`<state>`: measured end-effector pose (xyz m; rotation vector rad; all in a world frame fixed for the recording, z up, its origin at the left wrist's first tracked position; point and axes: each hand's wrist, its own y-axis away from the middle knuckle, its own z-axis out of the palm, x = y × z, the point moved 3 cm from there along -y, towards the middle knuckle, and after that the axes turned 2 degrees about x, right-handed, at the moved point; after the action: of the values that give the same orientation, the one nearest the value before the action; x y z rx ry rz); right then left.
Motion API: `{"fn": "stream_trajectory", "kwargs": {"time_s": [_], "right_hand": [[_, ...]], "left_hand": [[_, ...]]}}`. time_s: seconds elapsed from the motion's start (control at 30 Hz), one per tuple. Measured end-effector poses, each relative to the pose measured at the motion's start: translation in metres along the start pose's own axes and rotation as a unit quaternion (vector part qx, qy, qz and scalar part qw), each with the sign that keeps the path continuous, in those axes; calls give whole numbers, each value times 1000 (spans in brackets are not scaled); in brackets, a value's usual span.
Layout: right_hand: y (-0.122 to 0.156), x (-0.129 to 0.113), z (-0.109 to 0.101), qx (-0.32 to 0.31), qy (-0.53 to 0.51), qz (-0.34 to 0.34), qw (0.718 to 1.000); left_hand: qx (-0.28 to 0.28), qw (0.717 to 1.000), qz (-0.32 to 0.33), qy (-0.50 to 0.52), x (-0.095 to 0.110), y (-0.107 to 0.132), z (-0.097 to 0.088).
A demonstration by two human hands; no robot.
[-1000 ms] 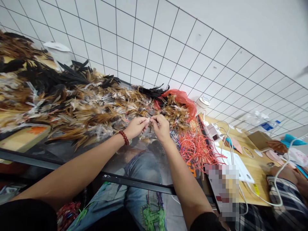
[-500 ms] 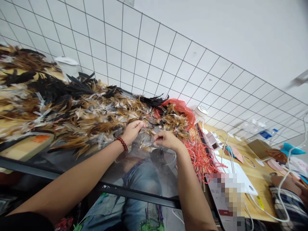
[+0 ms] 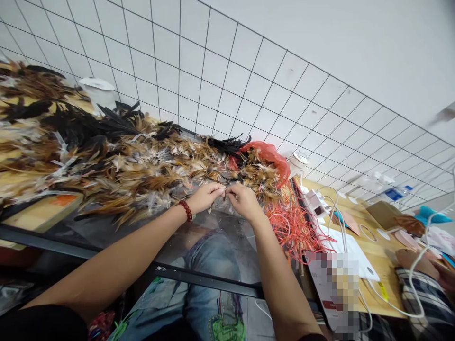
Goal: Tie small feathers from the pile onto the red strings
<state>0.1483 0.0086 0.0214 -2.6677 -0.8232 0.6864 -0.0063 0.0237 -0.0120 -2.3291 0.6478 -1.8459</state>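
My left hand (image 3: 206, 196) and my right hand (image 3: 242, 199) meet fingertip to fingertip over the glass table top (image 3: 117, 222), both pinched on something small that I cannot make out. A red bead bracelet (image 3: 186, 210) sits on my left wrist. A long heap of brown, black and white feathers (image 3: 131, 166) lies just beyond the hands. A tangle of red strings (image 3: 293, 227) lies right of my right hand.
A red plastic bag (image 3: 270, 156) sits at the heap's right end. White cups (image 3: 97, 92) (image 3: 297, 163) stand by the wire grid wall (image 3: 231, 80). To the right, a wooden table (image 3: 377, 251) holds white cables and small devices; another person's arm (image 3: 423, 265) rests there.
My hands had parted, the right one dropping toward me. They have come back together at the fingertips by the feather heap.
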Motion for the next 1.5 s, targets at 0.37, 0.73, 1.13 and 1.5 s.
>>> {"fn": "stream_trajectory", "kwargs": {"time_s": [0.37, 0.73, 1.13, 1.5], "right_hand": [[-4, 32, 25, 157, -414, 223, 869], [0, 49, 1, 286, -386, 214, 851], [-4, -5, 13, 169, -177, 92, 965], [-3, 4, 20, 160, -233, 99, 954]], "left_hand": [[94, 995, -30, 31, 2, 0, -9], [179, 982, -51, 29, -2, -1, -15], [-7, 995, -54, 80, -3, 1, 1], [8, 979, -108, 174, 4, 4, 7]]}}
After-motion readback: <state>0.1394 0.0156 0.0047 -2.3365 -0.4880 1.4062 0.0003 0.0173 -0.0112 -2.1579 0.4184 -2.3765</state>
